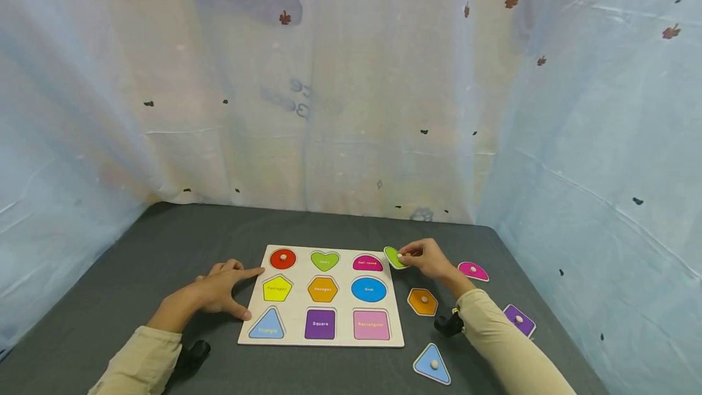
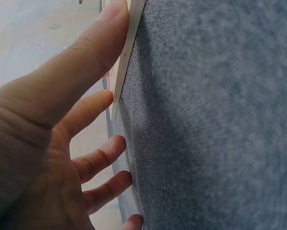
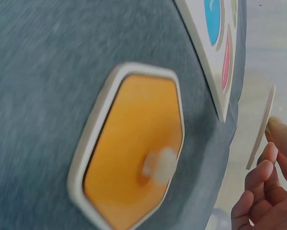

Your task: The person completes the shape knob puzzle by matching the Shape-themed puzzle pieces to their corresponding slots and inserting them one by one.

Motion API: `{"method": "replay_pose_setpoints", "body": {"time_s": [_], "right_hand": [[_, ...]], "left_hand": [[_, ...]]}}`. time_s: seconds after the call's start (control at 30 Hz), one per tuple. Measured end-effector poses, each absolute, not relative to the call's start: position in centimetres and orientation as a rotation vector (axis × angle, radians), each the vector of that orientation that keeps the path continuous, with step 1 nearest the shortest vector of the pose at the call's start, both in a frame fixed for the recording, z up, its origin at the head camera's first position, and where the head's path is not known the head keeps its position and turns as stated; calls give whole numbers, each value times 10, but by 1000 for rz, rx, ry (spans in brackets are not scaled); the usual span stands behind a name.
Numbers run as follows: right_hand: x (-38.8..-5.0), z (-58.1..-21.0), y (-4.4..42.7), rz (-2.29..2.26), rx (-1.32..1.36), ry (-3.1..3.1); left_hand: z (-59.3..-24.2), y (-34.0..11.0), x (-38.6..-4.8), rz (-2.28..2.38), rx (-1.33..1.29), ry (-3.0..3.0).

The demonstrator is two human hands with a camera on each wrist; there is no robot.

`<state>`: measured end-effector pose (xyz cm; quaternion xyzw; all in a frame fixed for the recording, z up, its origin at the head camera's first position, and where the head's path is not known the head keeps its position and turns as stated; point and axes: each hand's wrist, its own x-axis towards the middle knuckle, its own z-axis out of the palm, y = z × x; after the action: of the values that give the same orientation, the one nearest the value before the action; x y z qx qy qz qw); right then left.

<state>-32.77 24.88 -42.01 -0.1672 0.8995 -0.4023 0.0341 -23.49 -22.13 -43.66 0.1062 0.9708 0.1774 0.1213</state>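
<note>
A pale wooden shape puzzle board [image 1: 344, 325] lies flat, with coloured, labelled recesses. A red circle piece [image 1: 277, 262] with a knob sits in its upper left recess. My left hand [image 1: 218, 290] has its fingers spread, thumb and index fingertip touching the board's left edge; the left wrist view shows its thumb [image 2: 81, 62] against that edge. Beyond the board's upper right corner, my right hand [image 1: 430, 259] pinches a green puzzle piece [image 1: 391, 256], held tilted and partly hidden by the fingers. Edge-on in the right wrist view, the piece [image 3: 261, 127] is off the table.
Right of the board lie an orange hexagon piece [image 1: 419, 302], a pink half-round piece [image 1: 473, 271], a purple piece [image 1: 517, 317] and a blue triangle piece [image 1: 428, 366], all knobbed. Translucent sheeting [image 1: 351, 169] hangs behind and beside the dark cloth-covered table [image 1: 181, 236].
</note>
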Motion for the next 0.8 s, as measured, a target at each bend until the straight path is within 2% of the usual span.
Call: {"method": "replay_pose_setpoints", "body": {"time_s": [0.8], "right_hand": [[-333,-410,181,-1219,-715,2718]], "left_hand": [[-435,-220,-235,524,306,2825]]}}
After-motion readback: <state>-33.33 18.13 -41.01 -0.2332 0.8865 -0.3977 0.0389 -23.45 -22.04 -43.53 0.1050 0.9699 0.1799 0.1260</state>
